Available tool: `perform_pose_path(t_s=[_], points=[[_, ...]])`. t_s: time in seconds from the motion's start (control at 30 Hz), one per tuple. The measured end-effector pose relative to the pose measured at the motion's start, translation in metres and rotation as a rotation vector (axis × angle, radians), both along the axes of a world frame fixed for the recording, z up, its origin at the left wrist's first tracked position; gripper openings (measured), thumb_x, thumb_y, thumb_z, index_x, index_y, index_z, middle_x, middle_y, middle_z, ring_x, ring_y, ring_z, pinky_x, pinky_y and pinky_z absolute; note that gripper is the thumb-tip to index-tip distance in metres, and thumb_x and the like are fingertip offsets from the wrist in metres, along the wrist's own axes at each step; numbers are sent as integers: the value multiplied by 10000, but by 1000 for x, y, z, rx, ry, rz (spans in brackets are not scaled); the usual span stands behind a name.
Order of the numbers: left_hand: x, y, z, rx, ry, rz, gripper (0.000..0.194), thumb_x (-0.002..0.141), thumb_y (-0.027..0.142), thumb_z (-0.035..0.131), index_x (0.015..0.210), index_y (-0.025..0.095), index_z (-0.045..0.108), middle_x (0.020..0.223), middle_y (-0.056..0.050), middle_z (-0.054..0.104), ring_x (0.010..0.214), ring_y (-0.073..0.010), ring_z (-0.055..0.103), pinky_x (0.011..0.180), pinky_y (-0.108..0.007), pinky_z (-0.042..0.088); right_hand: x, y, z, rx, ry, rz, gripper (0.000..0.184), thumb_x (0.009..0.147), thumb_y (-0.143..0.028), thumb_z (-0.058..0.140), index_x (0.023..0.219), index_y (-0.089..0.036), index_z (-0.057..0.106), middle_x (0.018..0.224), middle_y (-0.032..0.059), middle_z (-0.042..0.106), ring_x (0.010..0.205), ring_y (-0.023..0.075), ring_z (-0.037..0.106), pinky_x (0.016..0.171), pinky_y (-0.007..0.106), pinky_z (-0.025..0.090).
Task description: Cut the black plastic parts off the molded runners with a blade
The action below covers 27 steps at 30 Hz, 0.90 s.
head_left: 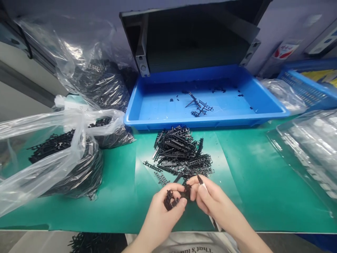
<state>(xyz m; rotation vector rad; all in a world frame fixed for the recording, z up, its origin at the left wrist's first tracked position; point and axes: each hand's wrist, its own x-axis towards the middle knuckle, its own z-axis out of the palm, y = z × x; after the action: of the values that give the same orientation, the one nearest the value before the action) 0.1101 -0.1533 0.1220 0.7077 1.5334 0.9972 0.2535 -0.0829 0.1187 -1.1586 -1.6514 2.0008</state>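
My left hand (165, 211) is closed around several small black plastic parts (170, 201), at the table's front edge. Just beside it, my right hand (210, 196) grips a slim tool with a dark pointed tip (200, 180); its lower end shows below the palm. The fingertips of both hands meet at a black piece (186, 191), which they partly hide. Beyond the hands lies a heap of black moulded plastic strips (176, 151) with rows of rings. A few loose strips (152, 166) lie at its left side.
Behind the heap stands a blue tray (168, 123) with a few black scraps inside. Clear plastic bags (86, 172) of black parts stand at left. Transparent plastic trays (310, 140) are stacked at right, near a blue basket (302, 84). A dark panel (195, 38) overhangs the tray.
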Motion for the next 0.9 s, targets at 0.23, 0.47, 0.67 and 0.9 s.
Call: perform_pose_path(t_s=[0.23,0.47,0.67,0.9], points=[[-5,-3,-4,-8,-115,72,192,756,289,545,894,156,544,581,64,485,367,-24,219,375,-200,162,8,-8,18,512,-159,201,359,924,-317,331,1210,-263,542,995,67,645,865,218,604,715,329,490],[-2,-7,2,-7,-86,38,191,758,289,552,897,157,541,602,62,481,382,-27,239,372,-198,169,7,-13,19,624,-246,286,376,926,-245,320,1248,-237,515,975,73,652,847,233,615,684,365,513],[3,-15,5,10,-19,58,171,751,271,554,891,173,555,629,52,503,443,-60,357,428,-202,275,10,-22,18,743,-255,287,384,921,-221,315,1230,-162,535,1002,104,660,850,248,630,674,377,522],[11,-24,8,101,142,107,156,723,268,576,838,164,574,709,5,573,628,-132,508,536,-227,377,11,-33,19,813,-230,257,385,912,-203,319,1213,-174,556,946,94,679,777,234,648,608,337,529]])
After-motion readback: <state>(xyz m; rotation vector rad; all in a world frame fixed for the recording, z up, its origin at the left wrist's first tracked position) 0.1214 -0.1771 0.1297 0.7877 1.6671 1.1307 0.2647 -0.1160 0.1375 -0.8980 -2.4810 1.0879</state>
